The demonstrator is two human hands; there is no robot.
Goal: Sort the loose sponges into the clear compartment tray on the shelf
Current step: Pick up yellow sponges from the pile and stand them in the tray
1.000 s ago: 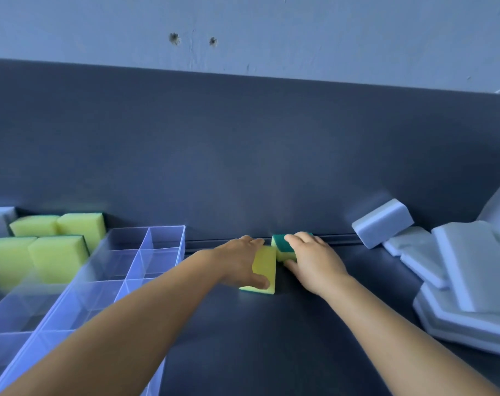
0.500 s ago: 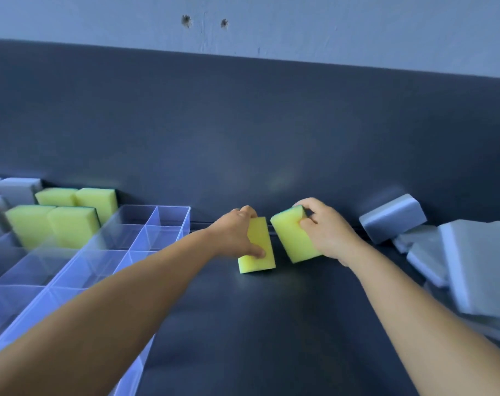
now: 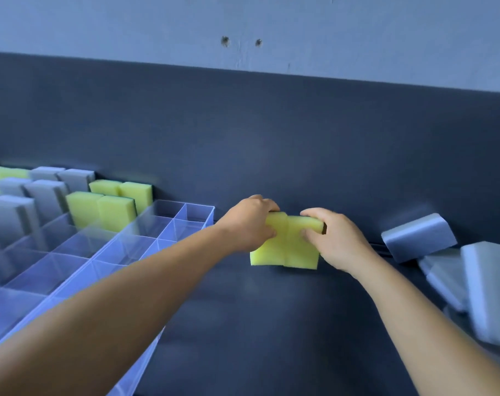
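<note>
Since the earlier frames, both yellow sponges have been raised and brought edge to edge: the left hand (image 3: 250, 224) grips the left sponge (image 3: 267, 245), and the right hand (image 3: 333, 238) grips the right sponge (image 3: 301, 247), above mid-shelf. Pickup appears complete; the next move calls for carrying both left to the clear tray (image 3: 203, 207), whose near compartments are empty, with filled ones toward the shelf's back left corner.
</note>
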